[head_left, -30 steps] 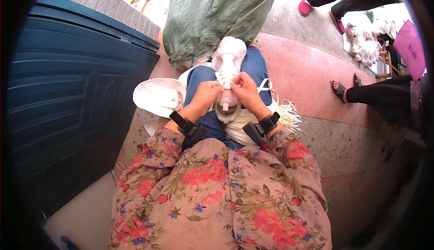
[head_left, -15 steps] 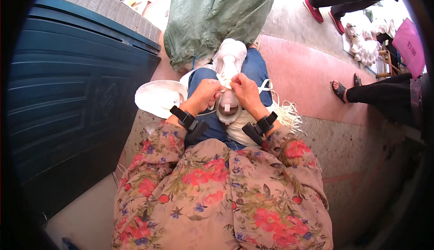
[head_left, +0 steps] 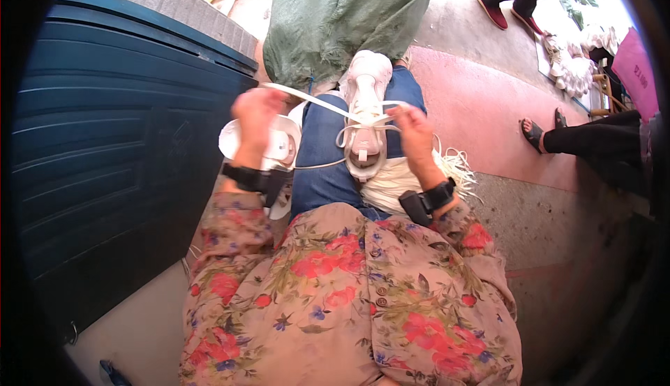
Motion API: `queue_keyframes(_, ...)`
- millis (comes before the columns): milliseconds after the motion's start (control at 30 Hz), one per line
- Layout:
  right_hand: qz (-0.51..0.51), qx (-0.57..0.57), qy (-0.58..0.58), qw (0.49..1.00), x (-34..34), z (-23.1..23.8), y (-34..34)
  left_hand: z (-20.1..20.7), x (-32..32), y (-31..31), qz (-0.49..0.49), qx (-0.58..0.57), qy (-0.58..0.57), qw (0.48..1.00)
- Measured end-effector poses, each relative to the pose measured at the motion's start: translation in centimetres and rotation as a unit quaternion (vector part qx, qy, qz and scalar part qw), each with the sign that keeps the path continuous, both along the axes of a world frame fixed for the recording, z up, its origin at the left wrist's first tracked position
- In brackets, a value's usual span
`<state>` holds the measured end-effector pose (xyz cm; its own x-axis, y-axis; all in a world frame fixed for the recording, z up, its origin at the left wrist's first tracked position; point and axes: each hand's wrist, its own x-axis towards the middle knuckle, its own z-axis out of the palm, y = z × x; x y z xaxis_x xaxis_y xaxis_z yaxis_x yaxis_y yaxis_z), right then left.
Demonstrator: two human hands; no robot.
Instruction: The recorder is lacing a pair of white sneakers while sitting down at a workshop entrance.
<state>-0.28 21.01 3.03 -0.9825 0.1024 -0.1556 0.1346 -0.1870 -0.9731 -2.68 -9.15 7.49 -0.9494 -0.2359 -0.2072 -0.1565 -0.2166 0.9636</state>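
Note:
A white sneaker [head_left: 368, 79] lies on my lap across my jeans, its heel end toward me. My left hand [head_left: 255, 117], blurred, is raised to the left of it and pinches one white shoelace [head_left: 310, 98], drawn taut from the lacing. To the right of the sneaker, my right hand [head_left: 417, 135] has its fingers closed on the other shoelace end. The laces cross over the sneaker's opening, with a loose loop beside it. Another white shoe [head_left: 285, 145] is by my left knee, partly behind my left wrist.
A bundle of cream laces [head_left: 387, 192] lies on my right thigh, its ends hanging off. Ahead stands a large green sack [head_left: 349, 23]. A blue panelled door [head_left: 125, 149] is at my left. To the right are other people's feet [head_left: 532, 135] and a pile of white shoes [head_left: 569, 72].
My hands have moved apart from over the sneaker's lacing, the left one farther, pulling the laces out to both sides. My view has shifted slightly.

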Motion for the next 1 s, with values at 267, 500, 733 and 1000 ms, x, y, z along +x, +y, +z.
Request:
queue_keyframes(267,-0.258,-0.424,-0.011,0.868,3.9,0.0,23.6,9.6,4.6,-17.6,0.164,0.241,-0.050,0.955)
queue_keyframes(500,-0.306,-0.145,-0.088,0.937,6.0,1.7,23.5,5.0,2.9,-8.8,0.118,-0.215,-0.103,0.964)
queue_keyframes(733,0.065,0.157,0.021,0.985,0.7,1.5,7.7,0.5,2.5,6.1,-0.248,-0.130,-0.129,0.951)
queue_keyframes(1000,0.244,0.445,0.187,0.841,-1.5,1.1,-1.2,1.7,4.4,7.5,-0.263,-0.122,-0.198,0.936)
